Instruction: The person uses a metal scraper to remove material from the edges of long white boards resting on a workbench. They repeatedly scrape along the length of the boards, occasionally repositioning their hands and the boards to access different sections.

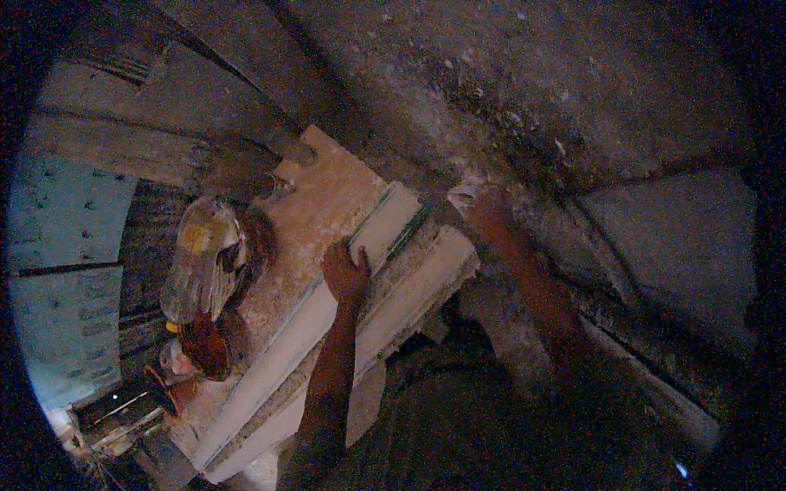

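Observation:
Two long pale planks [389, 214] lie side by side, slanting from lower left to upper right across a dusty board. My left hand [345, 272] holds the farther plank near its middle, fingers at its left edge and thumb on top. Beyond the planks' upper right end, my right hand [490, 211] is closed on a small whitish crumpled piece [464, 195], perhaps paper or cloth; the dim light hides its kind. The nearer plank [442, 252] has a rough, dusty edge, and my left forearm crosses over it.
The dusty brown board [336, 176] lies under the planks. At its left stand a clear plastic container [201, 254] and a reddish-brown round object [205, 350]. Pale-blue panels [70, 209] are farther left. Debris [491, 102] litters the ground beyond; a pale slab [671, 233] is at right.

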### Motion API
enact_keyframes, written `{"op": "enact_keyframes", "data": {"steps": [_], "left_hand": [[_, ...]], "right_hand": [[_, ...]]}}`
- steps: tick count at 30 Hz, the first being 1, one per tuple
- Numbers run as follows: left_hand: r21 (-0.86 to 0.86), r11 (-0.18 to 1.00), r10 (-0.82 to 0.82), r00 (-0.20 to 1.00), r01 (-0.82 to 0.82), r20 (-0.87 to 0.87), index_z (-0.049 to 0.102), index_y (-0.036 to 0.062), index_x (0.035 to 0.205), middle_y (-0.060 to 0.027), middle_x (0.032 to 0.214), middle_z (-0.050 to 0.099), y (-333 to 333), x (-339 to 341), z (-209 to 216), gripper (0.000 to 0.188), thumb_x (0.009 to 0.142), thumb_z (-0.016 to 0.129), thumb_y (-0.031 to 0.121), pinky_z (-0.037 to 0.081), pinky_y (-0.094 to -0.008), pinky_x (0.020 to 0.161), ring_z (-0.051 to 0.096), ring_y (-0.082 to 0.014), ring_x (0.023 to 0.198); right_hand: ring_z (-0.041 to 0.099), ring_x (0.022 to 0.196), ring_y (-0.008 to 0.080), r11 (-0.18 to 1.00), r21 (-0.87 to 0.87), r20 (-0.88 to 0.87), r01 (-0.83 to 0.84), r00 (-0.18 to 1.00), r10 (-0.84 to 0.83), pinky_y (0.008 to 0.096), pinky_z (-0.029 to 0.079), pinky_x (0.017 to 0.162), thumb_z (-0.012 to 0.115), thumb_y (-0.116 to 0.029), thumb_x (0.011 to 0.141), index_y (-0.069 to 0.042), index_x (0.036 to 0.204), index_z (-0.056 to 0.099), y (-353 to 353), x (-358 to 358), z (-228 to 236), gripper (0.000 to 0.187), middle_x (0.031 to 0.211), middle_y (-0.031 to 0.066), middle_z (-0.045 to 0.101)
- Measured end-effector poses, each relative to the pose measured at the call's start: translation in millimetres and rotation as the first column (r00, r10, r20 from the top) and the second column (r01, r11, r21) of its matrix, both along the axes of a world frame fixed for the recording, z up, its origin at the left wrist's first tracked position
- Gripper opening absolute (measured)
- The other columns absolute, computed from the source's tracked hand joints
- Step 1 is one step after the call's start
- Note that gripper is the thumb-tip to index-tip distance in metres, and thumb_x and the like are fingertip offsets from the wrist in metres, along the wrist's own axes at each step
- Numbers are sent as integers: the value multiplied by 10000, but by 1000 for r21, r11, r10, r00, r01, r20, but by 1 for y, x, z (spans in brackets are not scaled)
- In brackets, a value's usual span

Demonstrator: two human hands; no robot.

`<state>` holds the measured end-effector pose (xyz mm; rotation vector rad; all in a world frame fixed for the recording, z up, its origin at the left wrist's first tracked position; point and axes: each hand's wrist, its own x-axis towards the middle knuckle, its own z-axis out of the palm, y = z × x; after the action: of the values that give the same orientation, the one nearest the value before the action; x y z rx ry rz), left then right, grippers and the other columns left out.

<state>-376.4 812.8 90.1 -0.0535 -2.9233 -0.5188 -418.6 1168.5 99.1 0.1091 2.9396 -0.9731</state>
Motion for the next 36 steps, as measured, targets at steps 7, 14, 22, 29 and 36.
{"op": "enact_keyframes", "data": {"steps": [7, 14, 22, 29, 36], "left_hand": [[-25, 1000, -4, 999, 3, -38, 610, 64, 1339, -197, 1282, 631, 3, -2, 1, 514, 977, 610, 429, 411, -539, 1045, 577, -390, 1208], [-19, 999, 34, 998, -33, 47, 612, 59, 1346, -204, 1301, 622, 13, -8, 9, 533, 988, 585, 453, 416, -550, 1045, 575, -390, 1218], [2, 1000, 24, 996, -25, 88, 599, 64, 1370, -212, 1306, 617, -20, -14, 4, 529, 1001, 567, 441, 395, -569, 1062, 560, -400, 1245], [-102, 995, 14, 1000, -15, -4, 625, 67, 1340, -205, 1261, 643, -19, -9, 18, 498, 998, 578, 425, 410, -557, 1033, 573, -402, 1221], [-16, 1000, 14, 1000, -14, 12, 642, 74, 1326, -185, 1288, 646, -28, 11, 32, 474, 999, 593, 413, 412, -565, 1038, 586, -402, 1211]], "right_hand": [[595, 1250, 292, 1000, 3, 8, 26, 1000, -26, 466, 494, 1037, 648, -290, 1007, -97, 1309, 639, 18, 2, 10, 358, 1332, 125, 637], [598, 1244, 293, 1000, 3, 7, -5, 1000, 5, 466, 496, 1033, 647, -292, 1007, -94, 1300, 643, 6, -14, 6, 354, 1325, 126, 640], [601, 1236, 294, 996, 30, 25, 79, 997, -79, 465, 497, 1029, 646, -294, 1006, -92, 1291, 648, 20, -12, 8, 349, 1317, 127, 644], [604, 1230, 295, 974, 24, 98, 226, 969, -227, 465, 498, 1026, 645, -295, 1006, -89, 1283, 652, 81, 137, 47, 345, 1309, 128, 647], [607, 1224, 296, 984, 13, 73, 180, 981, -181, 465, 500, 1023, 644, -297, 1006, -87, 1274, 656, 33, 167, 51, 341, 1302, 128, 651]]}}
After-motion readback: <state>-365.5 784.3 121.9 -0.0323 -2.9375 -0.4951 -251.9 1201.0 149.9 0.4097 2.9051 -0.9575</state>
